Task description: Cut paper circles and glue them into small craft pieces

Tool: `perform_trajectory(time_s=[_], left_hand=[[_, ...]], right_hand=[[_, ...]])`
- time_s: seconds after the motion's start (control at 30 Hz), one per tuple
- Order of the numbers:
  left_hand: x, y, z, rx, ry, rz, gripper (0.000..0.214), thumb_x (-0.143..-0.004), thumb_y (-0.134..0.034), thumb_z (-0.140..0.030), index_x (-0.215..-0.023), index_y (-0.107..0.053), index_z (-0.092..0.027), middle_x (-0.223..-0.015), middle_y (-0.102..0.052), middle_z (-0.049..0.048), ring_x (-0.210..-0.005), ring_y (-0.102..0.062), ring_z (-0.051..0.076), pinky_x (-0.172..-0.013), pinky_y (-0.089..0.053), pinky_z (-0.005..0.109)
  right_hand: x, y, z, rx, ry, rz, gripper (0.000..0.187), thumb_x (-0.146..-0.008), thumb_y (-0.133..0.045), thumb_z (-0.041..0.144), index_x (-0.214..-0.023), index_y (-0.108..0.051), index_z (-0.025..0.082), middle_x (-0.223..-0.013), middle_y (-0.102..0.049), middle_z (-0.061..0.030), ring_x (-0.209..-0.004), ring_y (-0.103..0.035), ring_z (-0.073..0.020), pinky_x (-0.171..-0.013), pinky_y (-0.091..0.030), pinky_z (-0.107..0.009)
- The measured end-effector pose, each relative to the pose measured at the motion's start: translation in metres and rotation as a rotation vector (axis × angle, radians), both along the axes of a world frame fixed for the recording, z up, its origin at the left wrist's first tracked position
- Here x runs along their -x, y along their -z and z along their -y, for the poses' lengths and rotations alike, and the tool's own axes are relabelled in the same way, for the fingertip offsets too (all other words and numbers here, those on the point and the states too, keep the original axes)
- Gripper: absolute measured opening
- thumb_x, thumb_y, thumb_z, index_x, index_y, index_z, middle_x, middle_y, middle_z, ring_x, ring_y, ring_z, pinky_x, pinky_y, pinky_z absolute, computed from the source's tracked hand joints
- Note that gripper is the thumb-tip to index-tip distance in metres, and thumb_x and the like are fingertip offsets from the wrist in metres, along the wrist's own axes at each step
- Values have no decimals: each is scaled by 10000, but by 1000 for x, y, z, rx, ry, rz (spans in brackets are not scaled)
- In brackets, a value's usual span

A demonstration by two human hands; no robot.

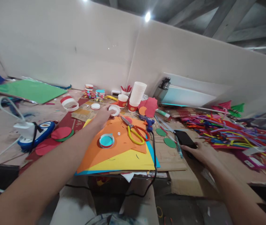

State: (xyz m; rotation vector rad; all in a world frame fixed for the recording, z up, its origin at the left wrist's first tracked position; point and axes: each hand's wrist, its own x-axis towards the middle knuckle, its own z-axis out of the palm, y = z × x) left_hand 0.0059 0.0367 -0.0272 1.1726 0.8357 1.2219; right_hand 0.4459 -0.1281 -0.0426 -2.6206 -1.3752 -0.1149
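My left hand (103,115) reaches across the orange paper (109,143) and its fingers close on a cut white paper-cup ring (114,110) at the far edge of the sheets. My right hand (200,152) lies flat on the cardboard, fingers resting on the near end of a black phone (184,138). A second cup ring with a turquoise bottom (106,140) sits on the orange paper. Yellow-handled scissors (135,132) lie to its right.
A stack of white paper cups (137,94) and red cups stand at the back. A blue glue gun (149,122) with black cord lies by the scissors. Pipe cleaners (227,131) pile up at right. A blue power strip (35,133) and green sheet (29,90) sit left.
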Motion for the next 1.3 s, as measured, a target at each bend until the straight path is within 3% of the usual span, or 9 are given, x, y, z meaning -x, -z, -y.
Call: perform_trajectory(time_s=[0.1, 0.37, 0.5, 0.63, 0.77, 0.9, 1.1, 1.2, 1.3], left_hand=[[0, 0, 1, 9, 14, -2, 372, -606, -683, -217, -965, -634, -131, -916, -706, 85, -678, -664, 143, -491, -381, 184], [-1, -3, 5, 27, 5, -2, 369, -593, -652, -180, -956, -642, -116, -908, -708, 86, -676, -672, 151, -479, -395, 181], [-1, -3, 5, 36, -1, 7, 351, -593, -643, -175, -938, -641, -111, -892, -710, 89, -678, -678, 159, -475, -391, 182], [-1, -3, 5, 25, 4, -8, 348, -596, -634, -173, -939, -647, -114, -915, -712, 94, -685, -679, 155, -481, -393, 178], [0, -1, 4, 30, -9, -31, 370, -588, -653, -191, -951, -654, -120, -963, -711, 100, -692, -679, 155, -488, -405, 183], [-1, 0, 3, 39, -3, -31, 392, -569, -685, -201, -952, -652, -120, -943, -709, 95, -687, -679, 161, -489, -405, 188], [-1, 1, 4, 29, 2, -35, 350, -590, -663, -197, -932, -650, -128, -899, -704, 87, -693, -683, 163, -479, -385, 181], [-2, 1, 5, 27, 6, -43, 319, -586, -649, -186, -899, -633, -130, -887, -702, 84, -698, -683, 166, -477, -397, 185], [-3, 1, 5, 26, 11, -34, 303, -578, -648, -177, -876, -617, -135, -868, -701, 78, -701, -686, 170, -471, -403, 186]], right_hand=[[5, -2, 0, 113, 45, 45, 846, -649, -594, 769, -1139, -681, 85, -1082, -684, -253, -1079, -623, -431, -843, -511, -489], [20, -10, 5, 103, 85, -14, 764, -697, -613, 719, -1134, -686, 96, -1053, -707, -231, -1026, -656, -407, -800, -530, -462], [25, -15, 9, 109, 34, -28, 789, -710, -601, 724, -1184, -666, 96, -1110, -703, -227, -1041, -662, -394, -825, -533, -446], [8, -14, 12, 115, -44, -58, 756, -737, -543, 743, -1123, -703, 113, -1165, -690, -230, -1112, -630, -416, -893, -513, -487], [-16, -10, 16, 21, -143, -261, 626, -787, -523, 678, -1138, -714, 196, -1258, -679, -132, -1198, -599, -360, -984, -486, -466], [-18, -17, 24, -73, -131, -495, 570, -727, -627, 593, -1151, -724, 224, -1325, -650, -81, -1256, -560, -359, -1016, -482, -445], [-13, -21, 27, -84, -198, -702, 552, -614, -760, 501, -1089, -746, 222, -1128, -745, -60, -1086, -661, -317, -854, -555, -336], [-20, -14, 20, -102, -139, -740, 479, -622, -753, 441, -1027, -739, 186, -998, -766, -75, -945, -699, -281, -743, -557, -307], [-27, -9, 9, -106, -21, -595, 335, -649, -729, 413, -881, -729, 172, -827, -756, -76, -794, -699, -254, -638, -531, -294]])
